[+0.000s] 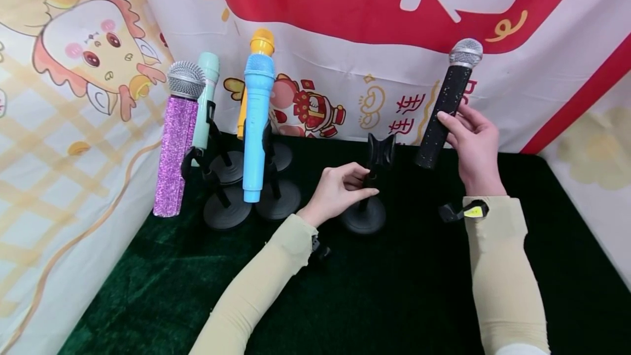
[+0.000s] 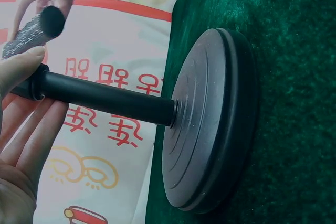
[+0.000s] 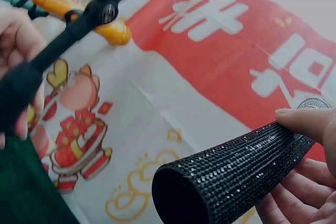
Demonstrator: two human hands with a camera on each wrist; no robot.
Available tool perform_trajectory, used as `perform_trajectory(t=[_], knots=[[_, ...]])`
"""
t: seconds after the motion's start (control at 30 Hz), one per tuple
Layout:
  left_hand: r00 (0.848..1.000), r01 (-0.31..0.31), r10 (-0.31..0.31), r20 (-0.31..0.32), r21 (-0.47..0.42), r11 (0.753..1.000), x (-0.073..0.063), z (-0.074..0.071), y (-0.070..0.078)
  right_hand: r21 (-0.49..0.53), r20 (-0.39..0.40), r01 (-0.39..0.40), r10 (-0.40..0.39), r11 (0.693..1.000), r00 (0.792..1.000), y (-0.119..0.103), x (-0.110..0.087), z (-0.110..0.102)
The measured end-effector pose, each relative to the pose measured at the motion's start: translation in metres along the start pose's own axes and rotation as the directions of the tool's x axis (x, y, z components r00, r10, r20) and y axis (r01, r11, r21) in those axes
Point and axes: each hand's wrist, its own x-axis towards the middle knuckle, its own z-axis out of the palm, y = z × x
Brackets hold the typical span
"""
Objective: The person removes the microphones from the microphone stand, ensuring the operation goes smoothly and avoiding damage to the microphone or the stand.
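From the head view I see the left hand [image 1: 340, 190] pinching the black stand [image 1: 363, 219] at its pole; to the stand's right, the right hand [image 1: 477, 149] grips the tilted black microphone [image 1: 451, 92], apart from the cradle [image 1: 381, 152]. Left of the stand, purple [image 1: 176, 149], mint [image 1: 205, 100], blue [image 1: 257, 125] and yellow [image 1: 262, 43] microphones crowd together; a printed backdrop [image 1: 305, 37] rises close behind it. The green-covered bench [image 1: 394, 295] stretches before it, reaching a rounded corner at its right.

The left wrist view alone reveals rings on the stand's base [image 2: 197, 124].

The right wrist view adds glittering rows along the black microphone, its dark end toward the stand.
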Motion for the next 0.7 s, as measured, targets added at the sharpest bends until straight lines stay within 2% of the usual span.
perform_trajectory(t=[0.2, 0.43, 0.7], knots=[[1.0, -0.008, 0.008, 0.003, 0.0, 1.0, 0.001, 0.0, -0.001, -0.063, -0.065, -0.048, 0.044, 0.997, 0.997, 0.008, 0.001, -0.027], [1.0, -0.011, 0.011, 0.014, 0.0, 1.0, 0.001, 0.0, -0.002, -0.124, -0.162, -0.139, 0.119, 0.982, 0.98, 0.013, -0.001, -0.061], [1.0, -0.002, 0.002, 0.009, -0.001, 1.0, 0.0, 0.0, 0.0, -0.102, -0.23, -0.179, 0.152, 0.979, 0.961, 0.023, -0.001, -0.103]])
